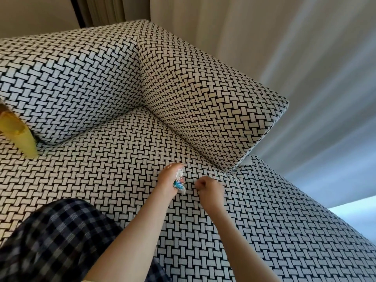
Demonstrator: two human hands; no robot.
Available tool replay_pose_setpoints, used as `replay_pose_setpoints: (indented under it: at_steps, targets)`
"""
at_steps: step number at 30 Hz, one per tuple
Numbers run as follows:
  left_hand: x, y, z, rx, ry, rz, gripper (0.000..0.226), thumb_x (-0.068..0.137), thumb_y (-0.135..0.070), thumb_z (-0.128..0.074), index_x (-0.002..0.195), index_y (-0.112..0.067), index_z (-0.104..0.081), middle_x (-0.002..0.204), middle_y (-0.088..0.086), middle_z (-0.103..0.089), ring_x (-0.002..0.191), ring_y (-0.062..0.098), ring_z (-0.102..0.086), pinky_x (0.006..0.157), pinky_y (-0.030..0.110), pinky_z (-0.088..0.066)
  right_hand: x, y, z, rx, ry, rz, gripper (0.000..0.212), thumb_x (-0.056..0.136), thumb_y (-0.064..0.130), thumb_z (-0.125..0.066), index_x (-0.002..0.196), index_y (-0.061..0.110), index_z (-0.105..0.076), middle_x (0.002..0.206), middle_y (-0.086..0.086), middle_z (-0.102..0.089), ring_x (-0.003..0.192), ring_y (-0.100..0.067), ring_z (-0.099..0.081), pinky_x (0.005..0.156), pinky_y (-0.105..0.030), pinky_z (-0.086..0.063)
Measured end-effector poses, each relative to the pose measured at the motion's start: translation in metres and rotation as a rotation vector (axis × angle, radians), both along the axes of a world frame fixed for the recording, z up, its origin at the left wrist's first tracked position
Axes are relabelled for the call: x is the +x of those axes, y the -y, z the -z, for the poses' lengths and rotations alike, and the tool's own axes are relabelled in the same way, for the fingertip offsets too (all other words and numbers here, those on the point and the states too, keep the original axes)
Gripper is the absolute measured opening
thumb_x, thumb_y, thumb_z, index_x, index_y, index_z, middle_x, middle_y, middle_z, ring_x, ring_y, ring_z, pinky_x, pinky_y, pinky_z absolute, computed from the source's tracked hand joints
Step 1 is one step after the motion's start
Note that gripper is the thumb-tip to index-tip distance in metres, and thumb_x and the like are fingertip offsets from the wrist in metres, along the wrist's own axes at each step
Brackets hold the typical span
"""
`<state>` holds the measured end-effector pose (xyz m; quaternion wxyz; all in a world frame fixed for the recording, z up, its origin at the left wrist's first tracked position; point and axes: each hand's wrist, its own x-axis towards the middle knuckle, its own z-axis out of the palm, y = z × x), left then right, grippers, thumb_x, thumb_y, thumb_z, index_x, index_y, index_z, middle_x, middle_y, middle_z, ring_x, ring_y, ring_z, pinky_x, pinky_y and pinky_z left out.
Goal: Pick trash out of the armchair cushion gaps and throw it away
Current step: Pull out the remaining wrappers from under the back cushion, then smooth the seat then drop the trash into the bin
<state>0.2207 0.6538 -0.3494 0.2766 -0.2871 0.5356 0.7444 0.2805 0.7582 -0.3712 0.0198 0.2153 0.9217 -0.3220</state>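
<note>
The armchair is covered in black-and-white woven-pattern fabric. My left hand hovers over the seat cushion and is closed on a bunch of trash: crumpled white paper and a blue wrapper. Close to its right, my right hand is curled with the fingers closed; nothing shows in it. Both hands are a little in front of the gap where the seat meets the right arm cushion. No trash shows in that gap.
The back cushion lies at the upper left. A yellow pillow leans at the left edge. My checked trouser leg rests on the seat at the lower left. Pale curtains hang behind and to the right.
</note>
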Motion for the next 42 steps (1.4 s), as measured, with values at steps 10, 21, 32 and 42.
replay_pose_setpoints:
  at_steps: [10, 21, 32, 42]
  targets:
    - [-0.016, 0.043, -0.027, 0.221, -0.054, -0.172, 0.034, 0.091, -0.021, -0.055, 0.121, -0.006, -0.055, 0.096, 0.013, -0.057, 0.089, 0.028, -0.058, 0.079, 0.038, -0.048, -0.034, 0.090, -0.044, -1.029, -0.134, 0.302, 0.021, 0.095, 0.007, -0.042, 0.079, 0.013, -0.053, 0.080, -0.003, -0.056, 0.078, -0.015, -0.051, 0.079, -0.028, -0.043]
    - [-0.020, 0.201, -0.053, 0.319, -0.302, -0.518, 0.027, 0.091, -0.024, -0.053, 0.111, -0.006, -0.055, 0.098, 0.017, -0.061, 0.089, 0.030, -0.062, 0.077, 0.038, -0.052, -0.074, 0.245, -0.087, -1.606, -0.031, 0.201, 0.012, 0.095, 0.001, -0.041, 0.099, 0.001, -0.052, 0.087, -0.010, -0.059, 0.079, -0.020, -0.059, 0.069, -0.029, -0.050]
    - [-0.002, 0.373, -0.042, 0.347, -0.303, -0.937, 0.019, 0.092, -0.025, -0.047, 0.079, -0.013, -0.053, 0.069, 0.005, -0.054, 0.065, 0.019, -0.057, 0.065, 0.031, -0.049, -0.070, 0.431, -0.076, -1.553, 0.218, -0.084, 0.014, 0.090, 0.005, -0.045, 0.080, 0.005, -0.055, 0.076, -0.008, -0.056, 0.071, -0.019, -0.057, 0.068, -0.031, -0.047]
    - [0.033, 0.509, 0.014, 0.261, -0.297, -1.143, 0.028, 0.092, -0.018, -0.041, 0.067, -0.012, -0.051, 0.049, 0.000, -0.054, 0.055, 0.013, -0.051, 0.058, 0.024, -0.046, -0.052, 0.569, -0.020, -1.522, 0.579, -0.057, 0.025, 0.087, 0.002, -0.041, 0.063, 0.011, -0.043, 0.068, -0.007, -0.049, 0.068, -0.017, -0.053, 0.067, -0.028, -0.048]
